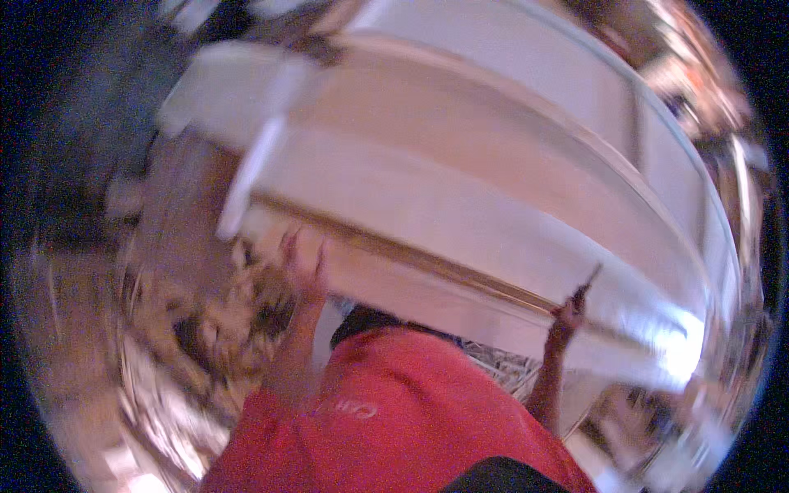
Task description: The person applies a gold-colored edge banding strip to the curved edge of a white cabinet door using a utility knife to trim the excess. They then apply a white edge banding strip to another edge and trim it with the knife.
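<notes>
My left hand (306, 269) is over the near left end of a pale work surface (460, 205), its fingers apart, with nothing seen in it. At the right, my right hand (565, 322) is closed round a thin dark pointed tool (588, 281), which sticks up and away from me. Motion blur hides its exact kind. A long narrow brown strip (394, 253) runs slantwise across the surface from near my left hand to my right hand. Whether either hand touches it I cannot tell.
A broad tan band (444, 115) crosses the pale surface farther away. Bright light glares on its right end. Blurred brown clutter (238, 316) lies on the floor at the left. A pale blurred block (234, 86) stands at the far left.
</notes>
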Tool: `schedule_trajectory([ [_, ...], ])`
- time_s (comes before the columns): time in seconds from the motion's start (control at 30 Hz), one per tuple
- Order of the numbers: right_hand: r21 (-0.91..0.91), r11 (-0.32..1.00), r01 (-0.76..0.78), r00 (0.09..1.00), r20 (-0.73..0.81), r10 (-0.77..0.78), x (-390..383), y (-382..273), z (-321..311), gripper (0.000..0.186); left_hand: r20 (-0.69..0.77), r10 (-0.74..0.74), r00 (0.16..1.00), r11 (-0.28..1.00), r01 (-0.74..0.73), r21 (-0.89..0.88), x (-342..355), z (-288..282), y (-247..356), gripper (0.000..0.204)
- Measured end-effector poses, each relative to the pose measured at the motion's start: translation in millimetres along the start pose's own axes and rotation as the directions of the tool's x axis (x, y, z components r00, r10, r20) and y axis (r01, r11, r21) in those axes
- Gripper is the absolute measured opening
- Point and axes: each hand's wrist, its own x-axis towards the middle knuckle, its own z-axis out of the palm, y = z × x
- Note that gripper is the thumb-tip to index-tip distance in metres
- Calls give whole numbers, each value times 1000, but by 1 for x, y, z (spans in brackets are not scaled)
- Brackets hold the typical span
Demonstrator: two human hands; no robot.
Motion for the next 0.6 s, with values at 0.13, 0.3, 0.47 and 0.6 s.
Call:
schedule_trajectory([
  [0.13, -117, 993, 31, 967, 253, -1, -18, -68, 104, 48, -274, 29, 961, 999, -23, 25, 118, -14, -37, 57],
  [0.3, -422, 722, 548, 635, 772, -31, -75, -144, 267, 49, -210, 112, 971, 993, -104, 49, 205, -37, -91, 56],
  [0.47, -208, 567, 797, 274, 961, -34, -116, -179, 387, 55, 85, 308, 948, 946, -314, 78, 219, -14, -84, 53],
  [0.6, -359, 368, 858, 294, 930, 222, -133, -181, 441, 56, 371, 257, 892, 933, -330, 147, 230, -3, -79, 48],
])
